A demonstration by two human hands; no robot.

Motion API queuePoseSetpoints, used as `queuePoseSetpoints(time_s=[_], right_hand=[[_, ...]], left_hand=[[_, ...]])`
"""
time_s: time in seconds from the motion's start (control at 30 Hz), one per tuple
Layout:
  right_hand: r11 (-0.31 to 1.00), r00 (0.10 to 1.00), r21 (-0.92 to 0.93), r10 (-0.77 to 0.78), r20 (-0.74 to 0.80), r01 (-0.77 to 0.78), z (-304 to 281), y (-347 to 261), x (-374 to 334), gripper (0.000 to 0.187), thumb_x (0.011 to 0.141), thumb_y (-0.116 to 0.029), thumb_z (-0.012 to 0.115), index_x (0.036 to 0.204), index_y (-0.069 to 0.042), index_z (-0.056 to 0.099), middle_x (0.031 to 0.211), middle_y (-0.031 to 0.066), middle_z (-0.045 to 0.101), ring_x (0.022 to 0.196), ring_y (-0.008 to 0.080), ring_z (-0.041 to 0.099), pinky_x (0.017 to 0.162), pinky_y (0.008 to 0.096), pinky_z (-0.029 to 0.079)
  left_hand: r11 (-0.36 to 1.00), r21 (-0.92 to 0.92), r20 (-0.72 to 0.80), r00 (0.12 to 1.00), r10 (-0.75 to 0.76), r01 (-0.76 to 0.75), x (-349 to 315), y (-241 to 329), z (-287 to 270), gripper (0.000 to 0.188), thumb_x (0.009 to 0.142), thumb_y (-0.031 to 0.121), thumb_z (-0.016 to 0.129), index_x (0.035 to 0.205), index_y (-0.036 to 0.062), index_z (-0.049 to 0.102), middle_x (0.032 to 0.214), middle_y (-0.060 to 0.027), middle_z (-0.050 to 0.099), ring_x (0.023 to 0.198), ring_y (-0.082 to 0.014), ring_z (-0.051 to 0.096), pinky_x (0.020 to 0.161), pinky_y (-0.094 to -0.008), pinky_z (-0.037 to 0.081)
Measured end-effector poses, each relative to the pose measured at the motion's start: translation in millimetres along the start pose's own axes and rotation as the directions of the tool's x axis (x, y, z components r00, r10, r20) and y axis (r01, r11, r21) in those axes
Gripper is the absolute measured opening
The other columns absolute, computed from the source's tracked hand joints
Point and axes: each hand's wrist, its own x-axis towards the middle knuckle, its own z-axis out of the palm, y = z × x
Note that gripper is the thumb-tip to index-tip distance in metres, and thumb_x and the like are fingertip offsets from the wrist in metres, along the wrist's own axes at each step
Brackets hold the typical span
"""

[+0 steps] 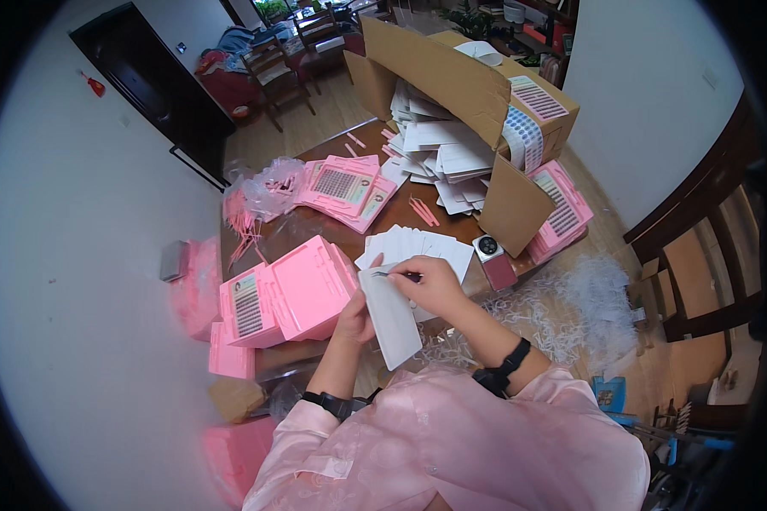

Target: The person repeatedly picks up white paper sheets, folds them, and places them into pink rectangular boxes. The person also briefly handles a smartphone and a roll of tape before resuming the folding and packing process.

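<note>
My left hand [355, 318] grips a long white card [392, 322] by its left edge, holding it tilted above the near side of the table. My right hand [437, 287] pinches a slim dark tool that looks like tweezers [412, 277], its tip at the card's upper end. Beyond my hands lies a fanned pile of white cards [426, 244]. Just left of my left hand are stacked pink trays [314, 285], and a tray with rows of dark lash clusters [247, 307] rests beside them.
An open cardboard box [439, 64] full of white cards stands at the back right. More pink trays [343, 189], pink tweezers [423, 211] and a plastic bag [274, 189] lie farther back. A watch-like device [487, 247] sits right. Shredded white strips [528, 315] cover the floor.
</note>
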Motion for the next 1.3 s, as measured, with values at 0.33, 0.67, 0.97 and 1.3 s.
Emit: queuePoseSetpoints(time_s=[0.33, 0.67, 0.97, 1.3], right_hand=[[0.976, 0.941, 0.185, 0.050, 0.334, -0.117, 8.5, 21.9, -20.3, 0.023, 0.087, -0.023, 0.074, 0.095, -0.001, 0.076, 0.082, 0.0103, 0.074, 0.073, 0.0148, 0.066, 0.070, 0.0305, 0.053], [0.360, 0.491, -0.918, 0.777, 0.393, 0.164, -86.4, 107.1, -98.2, 0.048, 0.083, -0.046, 0.074, 0.111, -0.007, 0.077, 0.114, 0.0182, 0.074, 0.103, 0.0342, 0.071, 0.085, 0.0424, 0.056], [0.927, 0.896, 0.047, 0.347, 0.276, -0.373, -12.8, 29.9, -21.8, 0.029, 0.090, -0.027, 0.072, 0.097, 0.001, 0.071, 0.073, 0.0100, 0.066, 0.068, 0.0147, 0.060, 0.065, 0.0334, 0.050], [0.630, 0.878, -0.655, 0.466, -0.111, -0.417, -61.7, 75.2, -94.3, 0.028, 0.081, -0.024, 0.075, 0.104, -0.007, 0.076, 0.093, 0.0199, 0.073, 0.088, 0.0405, 0.069, 0.078, 0.0474, 0.054]], left_hand=[[0.995, -0.056, -0.072, 0.995, 0.075, -0.079, -12.0, -6.2, -10.4, 0.092, 0.095, 0.047, 0.067, 0.163, 0.0111, 0.017, 0.154, -0.0224, 0.042, 0.136, -0.0395, 0.050, 0.114, -0.0522, 0.042], [0.540, 0.838, -0.188, 0.885, 0.426, -0.082, -26.1, 61.6, 0.9, 0.102, 0.081, 0.032, 0.082, 0.161, 0.0073, 0.025, 0.155, -0.0203, 0.041, 0.135, -0.0309, 0.049, 0.114, -0.0442, 0.041], [-0.254, 0.948, 0.197, 0.980, -0.009, -0.193, -7.3, 41.3, 58.2, 0.116, 0.064, 0.028, 0.090, 0.157, -0.0016, 0.028, 0.152, -0.0265, 0.042, 0.141, -0.0423, 0.041, 0.119, -0.0462, 0.032], [-0.736, 0.560, -0.037, 0.899, 0.436, 0.380, 10.1, 170.9, -124.7, 0.023, 0.086, 0.011, 0.064, 0.108, 0.0043, 0.067, 0.108, -0.0170, 0.069, 0.105, -0.0342, 0.065, 0.099, -0.0522, 0.047]])
